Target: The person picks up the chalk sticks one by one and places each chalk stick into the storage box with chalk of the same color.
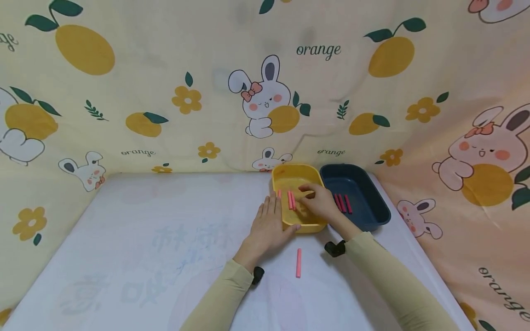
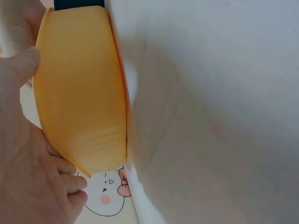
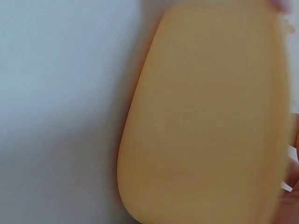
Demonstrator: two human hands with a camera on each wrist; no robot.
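Observation:
A yellow basin (image 1: 304,227) stands at the back right of the table, with several pink sticks (image 1: 291,201) inside it. My left hand (image 1: 267,227) rests against its left and near sides, fingers straight, thumb at the near rim. In the left wrist view that thumb (image 2: 29,63) touches the rim. Over the basin, my right hand (image 1: 319,200) reaches in with bent fingers close to the sticks; whether it pinches one is unclear. The right wrist view shows mostly the basin's outer wall (image 3: 201,116), blurred. Another pink stick (image 1: 298,263) lies on the table nearer me.
Right beside the yellow basin is a dark blue basin (image 1: 374,207) holding several darker red-pink sticks (image 1: 348,204). White cloth (image 1: 136,239) covers the table, and a printed curtain (image 1: 232,50) hangs behind it and along the sides.

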